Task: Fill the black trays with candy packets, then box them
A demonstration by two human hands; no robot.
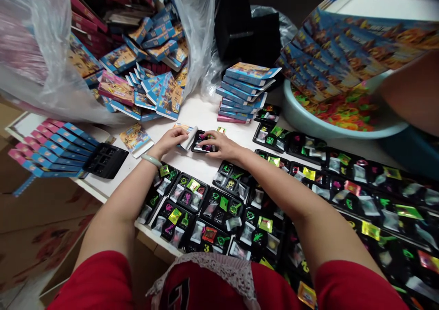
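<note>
My left hand (170,140) grips the open end of a small flat colourful box (188,136) on the white table, fingers curled round its flap. My right hand (219,146) lies on a black plastic tray (203,144) of small packets, fingers closed on it, with the tray's left end at the box's open mouth. A pale green bangle (151,160) sits on my left wrist. Both sleeves are red.
Several filled black trays (192,200) cover the near table and run right. An empty black tray (105,160) lies left by rows of blue and pink boxes (51,147). A stack of boxes (244,93), a clear bag of boxes (137,49) and a basin (329,127) stand behind.
</note>
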